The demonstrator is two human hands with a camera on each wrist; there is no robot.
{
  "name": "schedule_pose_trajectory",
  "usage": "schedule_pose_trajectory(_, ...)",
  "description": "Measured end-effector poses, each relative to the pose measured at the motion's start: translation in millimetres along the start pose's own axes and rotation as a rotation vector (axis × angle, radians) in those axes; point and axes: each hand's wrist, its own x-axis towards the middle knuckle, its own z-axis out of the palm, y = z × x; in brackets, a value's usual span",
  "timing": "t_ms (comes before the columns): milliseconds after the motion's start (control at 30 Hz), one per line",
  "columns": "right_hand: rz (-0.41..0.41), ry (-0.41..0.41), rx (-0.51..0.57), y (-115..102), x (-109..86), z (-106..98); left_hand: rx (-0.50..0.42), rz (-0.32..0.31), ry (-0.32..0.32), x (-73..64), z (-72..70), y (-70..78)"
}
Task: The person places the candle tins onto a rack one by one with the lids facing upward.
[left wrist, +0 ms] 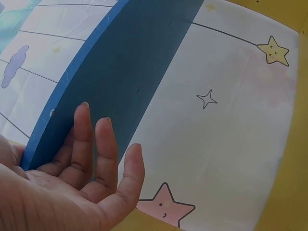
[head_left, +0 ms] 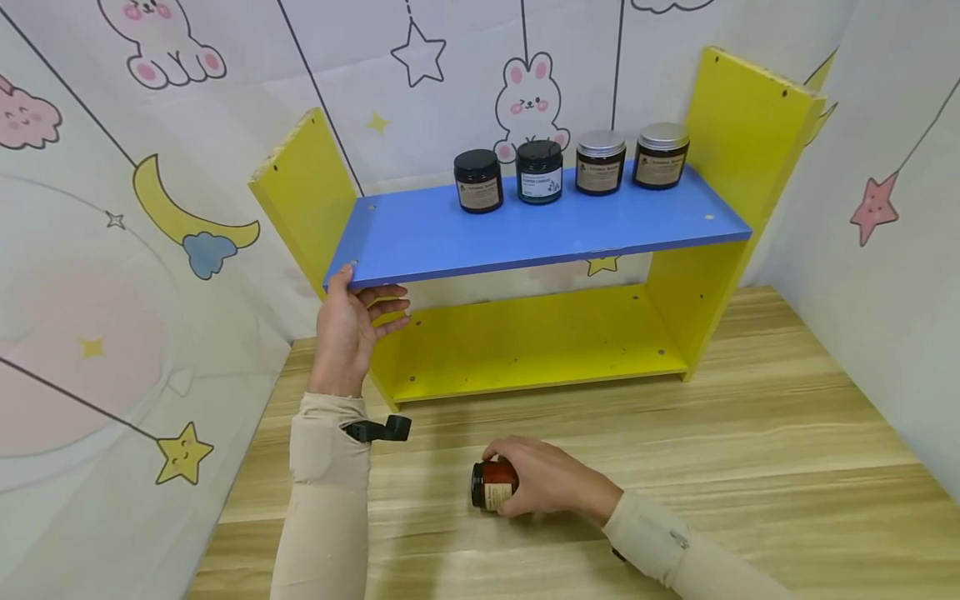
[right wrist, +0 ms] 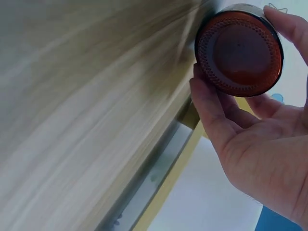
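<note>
My right hand (head_left: pixel 551 479) grips an amber glass candle jar (head_left: pixel 497 486) with a black lid and a pale label. The jar lies on its side, lid pointing left, low over the table; whether it touches the wood I cannot tell. In the right wrist view its round base (right wrist: pixel 240 55) faces the camera, thumb and fingers around its side. My left hand (head_left: pixel 351 325) holds the front left corner of the blue shelf board (head_left: pixel 450 242), thumb at the top edge and fingers beneath. Three of those fingers (left wrist: pixel 107 151) stand loosely curled away from the board's underside.
On the blue board several lidded jars stand in a row, among them a black-lidded one (head_left: pixel 478 183) and a silver-lidded one (head_left: pixel 660 158). Yellow side panels (head_left: pixel 750 125) rise at both ends, above a yellow bottom board (head_left: pixel 525 342). The unit stands on a wood-grain table (head_left: pixel 750 467) against patterned walls.
</note>
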Motion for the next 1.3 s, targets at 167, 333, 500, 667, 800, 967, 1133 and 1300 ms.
schedule_pose_trajectory(167, -0.027, -0.007, -0.070, -6, 6.9, 2, -0.002, -0.002, 0.002, 0.6, 0.1, -0.2)
schedule_pose_trajectory(333, -0.069, -0.006, -0.162, -9, 11.3, 7, -0.008, -0.005, 0.002, 0.8, 1.0, -0.7)
schedule_pose_trajectory(500, -0.077, 0.009, -0.141, -7, 10.4, 7, -0.006, -0.006, 0.000, 0.0, 1.4, -1.3)
schedule_pose_trajectory(667, -0.072, 0.018, -0.065, -2, 5.3, 3, -0.004, -0.002, 0.000, -0.8, 0.7, -1.5)
schedule_pose_trajectory(800, -0.078, 0.024, -0.001, 2, 0.5, -3, -0.005, 0.002, -0.005, -0.4, 0.0, -1.7)
schedule_pose_trajectory(967, -0.079, 0.034, 0.064, 8, -4.5, -11, 0.001, 0.003, -0.002, -0.3, -0.4, -1.1)
schedule_pose_trajectory(1133, -0.064, 0.030, 0.098, 13, -10.4, -17, 0.006, -0.004, 0.001, -0.5, 0.3, 0.2)
schedule_pose_trajectory(1300, -0.046, 0.036, 0.112, 19, -16.4, -21, -0.001, -0.010, 0.000, -0.7, 0.1, 0.7)
